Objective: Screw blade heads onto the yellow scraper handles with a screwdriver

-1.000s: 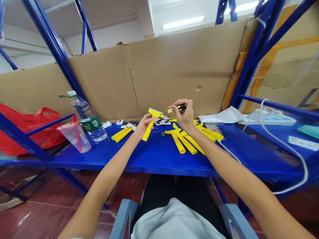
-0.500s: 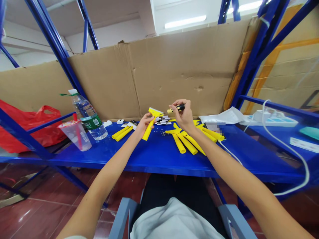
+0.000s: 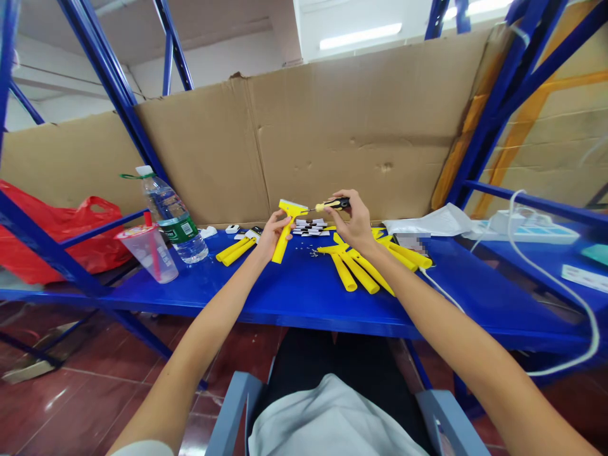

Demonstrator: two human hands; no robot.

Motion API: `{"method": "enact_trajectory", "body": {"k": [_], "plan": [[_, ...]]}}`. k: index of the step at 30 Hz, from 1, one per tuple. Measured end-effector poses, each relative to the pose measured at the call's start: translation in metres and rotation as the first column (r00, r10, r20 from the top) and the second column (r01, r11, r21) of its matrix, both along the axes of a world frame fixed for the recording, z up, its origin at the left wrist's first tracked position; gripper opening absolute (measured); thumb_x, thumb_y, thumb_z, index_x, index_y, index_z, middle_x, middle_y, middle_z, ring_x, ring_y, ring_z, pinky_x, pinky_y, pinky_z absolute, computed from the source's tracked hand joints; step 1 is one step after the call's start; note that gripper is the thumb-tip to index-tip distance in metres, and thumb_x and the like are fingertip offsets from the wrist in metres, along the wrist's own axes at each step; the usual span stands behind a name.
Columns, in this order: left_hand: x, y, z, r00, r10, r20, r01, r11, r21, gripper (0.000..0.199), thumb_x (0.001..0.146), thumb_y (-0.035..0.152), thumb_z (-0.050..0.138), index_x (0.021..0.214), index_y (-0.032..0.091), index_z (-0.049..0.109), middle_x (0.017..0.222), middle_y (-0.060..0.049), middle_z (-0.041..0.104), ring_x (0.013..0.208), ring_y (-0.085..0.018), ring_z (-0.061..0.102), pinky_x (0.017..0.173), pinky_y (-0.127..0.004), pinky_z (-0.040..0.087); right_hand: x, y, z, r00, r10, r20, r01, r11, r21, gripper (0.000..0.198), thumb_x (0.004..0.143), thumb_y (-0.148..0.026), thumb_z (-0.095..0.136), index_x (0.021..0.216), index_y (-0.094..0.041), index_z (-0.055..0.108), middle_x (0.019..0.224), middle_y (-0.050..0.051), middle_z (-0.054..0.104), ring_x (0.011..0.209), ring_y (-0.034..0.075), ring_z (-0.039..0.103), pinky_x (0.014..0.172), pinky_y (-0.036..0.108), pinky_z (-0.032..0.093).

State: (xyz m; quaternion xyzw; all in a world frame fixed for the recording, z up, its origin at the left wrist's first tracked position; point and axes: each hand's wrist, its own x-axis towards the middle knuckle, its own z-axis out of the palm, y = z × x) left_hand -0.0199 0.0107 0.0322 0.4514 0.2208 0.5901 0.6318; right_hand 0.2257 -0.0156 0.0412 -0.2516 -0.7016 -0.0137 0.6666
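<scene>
My left hand [image 3: 272,237] is closed round a yellow scraper [image 3: 282,246], its wide head up and its handle pointing down. In my right hand [image 3: 354,218] is a screwdriver [image 3: 335,204] with a black and pale yellow handle, lying nearly level. Its tip points left and meets the side of the scraper's head, though whether it sits in a screw is too small to tell. Below my right hand lie several yellow scraper handles [image 3: 354,269], fanned out. Small screws [image 3: 313,253] are scattered between the hands. Behind them is a stack of small black-and-white packets [image 3: 310,227].
Two yellow handles [image 3: 235,251] lie left of my left hand. Farther left stand a water bottle [image 3: 178,221], a plastic cup with a straw [image 3: 152,253] and a red bag [image 3: 57,234]. A power strip [image 3: 536,233] and white cable [image 3: 582,304] are on the right. Cardboard [image 3: 351,139] backs the blue table [image 3: 285,297].
The scraper has turned a little more upright in my left hand. The screwdriver has become more level, its tip still at the scraper's head. The camera view has shifted slightly.
</scene>
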Motion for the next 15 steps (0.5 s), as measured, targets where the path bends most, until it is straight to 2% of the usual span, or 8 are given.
{"method": "enact_trajectory", "body": {"k": [5, 10, 15], "plan": [[0.0, -0.002, 0.0, 1.0, -0.024, 0.006, 0.025, 1.0, -0.013, 0.053, 0.072, 0.011, 0.09, 0.114, 0.025, 0.061, 0.102, -0.001, 0.073, 0.069, -0.011, 0.068, 0.044, -0.017, 0.043, 0.001, -0.002, 0.002, 0.998, -0.053, -0.036, 0.053, 0.999, -0.006, 0.039, 0.103, -0.055, 0.071, 0.129, -0.028, 0.059, 0.119, 0.011, 0.069, 0.107, 0.029, 0.072, 0.096, 0.049, 0.065], [0.0, -0.003, 0.0, 1.0, -0.03, -0.006, 0.03, 1.0, 0.0, 0.05, 0.072, 0.012, 0.09, 0.111, 0.024, 0.062, 0.105, -0.003, 0.073, 0.07, -0.011, 0.066, 0.044, -0.016, 0.042, -0.002, -0.009, 0.005, 0.998, 0.063, -0.027, -0.064, 0.998, -0.013, 0.038, 0.106, -0.048, 0.066, 0.135, -0.028, 0.053, 0.13, 0.014, 0.068, 0.116, 0.029, 0.076, 0.103, 0.05, 0.064], [-0.004, -0.004, 0.001, 0.999, -0.035, -0.009, 0.035, 0.999, 0.016, 0.05, 0.071, 0.013, 0.09, 0.11, 0.024, 0.062, 0.106, -0.003, 0.073, 0.069, -0.01, 0.064, 0.044, -0.016, 0.039, -0.005, -0.014, 0.005, 0.992, 0.125, -0.034, -0.126, 0.991, -0.04, 0.031, 0.106, -0.049, 0.068, 0.124, -0.027, 0.056, 0.12, 0.012, 0.074, 0.114, 0.029, 0.077, 0.102, 0.05, 0.065]]}}
